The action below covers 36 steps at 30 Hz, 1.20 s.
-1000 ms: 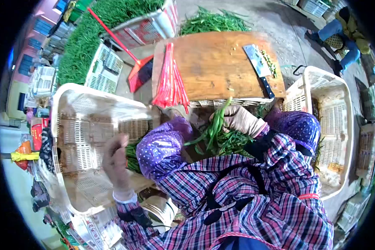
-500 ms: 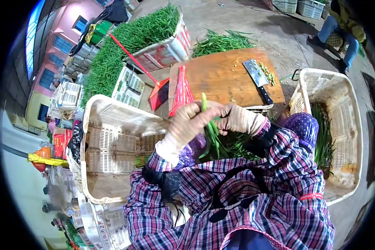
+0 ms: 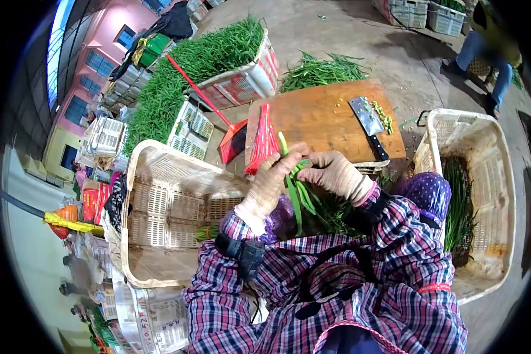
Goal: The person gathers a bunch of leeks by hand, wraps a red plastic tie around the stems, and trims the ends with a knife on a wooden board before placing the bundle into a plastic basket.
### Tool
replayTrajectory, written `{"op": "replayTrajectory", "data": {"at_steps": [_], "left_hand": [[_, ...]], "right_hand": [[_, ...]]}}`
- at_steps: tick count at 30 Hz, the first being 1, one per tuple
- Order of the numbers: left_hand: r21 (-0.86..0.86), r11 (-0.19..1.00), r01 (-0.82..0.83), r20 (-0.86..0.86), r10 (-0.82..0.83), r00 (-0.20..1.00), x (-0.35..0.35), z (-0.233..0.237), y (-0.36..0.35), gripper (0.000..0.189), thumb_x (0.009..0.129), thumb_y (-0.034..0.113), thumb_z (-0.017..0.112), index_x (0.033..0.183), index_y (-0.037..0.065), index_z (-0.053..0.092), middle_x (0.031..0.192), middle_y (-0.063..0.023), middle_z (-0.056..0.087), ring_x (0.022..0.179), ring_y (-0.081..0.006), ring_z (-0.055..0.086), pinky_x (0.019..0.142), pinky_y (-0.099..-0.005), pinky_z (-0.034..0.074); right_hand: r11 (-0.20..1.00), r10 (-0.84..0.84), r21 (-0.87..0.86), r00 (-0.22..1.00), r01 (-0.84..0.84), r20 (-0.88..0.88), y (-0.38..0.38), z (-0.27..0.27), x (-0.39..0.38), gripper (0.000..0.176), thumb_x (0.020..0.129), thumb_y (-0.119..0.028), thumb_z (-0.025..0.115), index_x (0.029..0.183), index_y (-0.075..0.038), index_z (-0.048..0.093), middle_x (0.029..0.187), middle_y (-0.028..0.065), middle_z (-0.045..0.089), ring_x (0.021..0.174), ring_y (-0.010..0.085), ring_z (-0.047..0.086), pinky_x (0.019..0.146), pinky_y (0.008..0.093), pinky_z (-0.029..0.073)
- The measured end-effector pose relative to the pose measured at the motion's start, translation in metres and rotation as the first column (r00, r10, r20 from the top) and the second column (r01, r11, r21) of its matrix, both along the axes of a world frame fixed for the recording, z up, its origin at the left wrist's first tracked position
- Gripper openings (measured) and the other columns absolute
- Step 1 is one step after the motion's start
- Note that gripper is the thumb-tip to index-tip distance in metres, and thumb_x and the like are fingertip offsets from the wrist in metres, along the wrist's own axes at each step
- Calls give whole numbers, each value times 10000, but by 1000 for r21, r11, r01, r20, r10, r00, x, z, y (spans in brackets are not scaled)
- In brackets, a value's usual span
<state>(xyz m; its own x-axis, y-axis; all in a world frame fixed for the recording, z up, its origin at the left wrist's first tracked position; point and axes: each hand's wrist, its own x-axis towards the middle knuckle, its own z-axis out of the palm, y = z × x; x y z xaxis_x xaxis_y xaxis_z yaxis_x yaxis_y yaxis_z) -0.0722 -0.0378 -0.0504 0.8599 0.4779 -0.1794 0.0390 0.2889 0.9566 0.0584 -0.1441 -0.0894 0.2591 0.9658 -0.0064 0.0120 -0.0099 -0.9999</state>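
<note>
My left hand (image 3: pixel 271 184), in a pale, dirty glove, is closed around a leafy green stalk (image 3: pixel 294 192) that looks like green garlic. Its pale end pokes up above the fingers and its long leaves hang down. From the other side, my right hand (image 3: pixel 335 176), gloved too, pinches the leaves of the same stalk with thumb and fingers. Below the hands, more loose greens (image 3: pixel 335 217) lie between my knees. Just beyond is a wooden board (image 3: pixel 312 121) bearing a bundle of red strips (image 3: pixel 263 138) and a cleaver (image 3: pixel 367 121) beside pale trimmings (image 3: pixel 383 115).
White plastic crates stand at my left (image 3: pixel 159 259) and right (image 3: pixel 501 236); the right one holds long greens (image 3: pixel 456 206). Crates heaped with greens (image 3: pixel 165 97) and a red broom (image 3: pixel 230 138) are beyond the board. Greens (image 3: pixel 321 71) lie on the floor. Another person (image 3: pixel 484 53) sits far right.
My right hand has turned and drawn slightly away from the left, its fingers now on the leaves. The stalk's pale end leans further left. The whole view has shifted a little.
</note>
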Motion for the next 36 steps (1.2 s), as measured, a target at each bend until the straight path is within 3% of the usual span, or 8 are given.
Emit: {"op": "replayTrajectory", "data": {"at_steps": [2,8,22,27,30,31,33,36], "left_hand": [[-34,999,32,22,-31,999,-4,-16,4,497,882,308,578,1262,11,461,1104,-32,570,1071,-123,478,947,-289,353],[-97,990,98,-220,-118,968,-4,-25,-16,252,878,220,564,1035,23,563,826,-65,608,685,-163,609,655,-297,518],[19,980,196,-379,-174,909,-11,15,-16,261,880,298,578,906,39,596,595,11,518,485,-55,480,422,-175,381],[55,964,259,-492,-199,847,-23,38,1,225,848,271,603,886,49,607,591,26,515,471,-44,467,413,-173,378],[245,915,321,-564,-134,814,-39,54,21,224,850,284,595,897,65,617,598,2,530,508,-72,502,447,-215,409],[314,879,359,-632,-88,770,-43,54,31,224,854,294,592,914,80,621,601,-23,546,527,-112,532,473,-253,437],[829,162,535,-554,115,824,-51,45,49,223,862,315,569,957,121,625,660,-96,587,628,-238,599,570,-358,478],[668,-41,743,-725,193,661,-35,63,36,179,841,277,535,908,129,611,758,-122,610,753,-322,611,656,-432,480]], "right_hand": [[997,-69,-50,942,56,-329,-3,13,-2,150,830,-161,671,897,-28,658,655,-27,601,574,56,497,510,222,409],[985,-171,-90,902,147,-396,-1,3,13,145,834,-170,661,771,-45,622,571,-17,533,478,72,459,431,220,361],[911,-411,97,863,401,295,-12,1,106,178,828,-193,671,890,-26,667,568,-12,514,521,78,453,485,249,387],[859,-512,86,854,505,94,-23,1,126,159,859,-153,636,921,-9,656,685,-53,556,553,53,444,508,208,376],[838,-511,-26,800,545,314,-43,7,134,131,846,-108,634,915,0,658,694,-35,588,549,54,455,501,213,377],[930,-325,-62,891,362,317,-55,8,131,158,831,-104,649,954,-7,665,685,-30,593,567,64,481,521,232,406],[932,21,-343,927,116,373,-69,38,100,238,798,-111,690,1013,-15,659,712,-25,596,613,75,509,567,251,440],[983,44,-172,811,70,584,-68,55,74,537,732,-307,744,1178,-67,565,838,141,655,768,218,627,695,329,496]]}}
